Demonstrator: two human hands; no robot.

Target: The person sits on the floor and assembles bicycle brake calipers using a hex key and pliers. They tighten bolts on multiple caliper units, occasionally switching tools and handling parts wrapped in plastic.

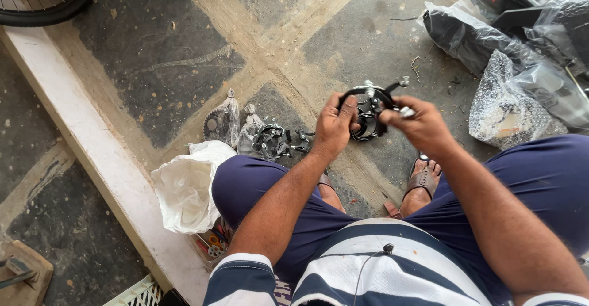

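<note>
Left hand [334,126] gripping brake caliper [368,111] at nine o'clock, right hand [420,125] pinching its bolt [407,111] at three: fitting stage, steady hold needed.

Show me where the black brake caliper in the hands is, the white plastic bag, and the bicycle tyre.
black brake caliper [370,111]: head view, on its curved black arm.
white plastic bag [184,189]: head view, on its crumpled middle.
bicycle tyre [58,2]: head view, on the black tread, top left corner.

Clear plastic bags [521,42], white bag [187,186]
</note>
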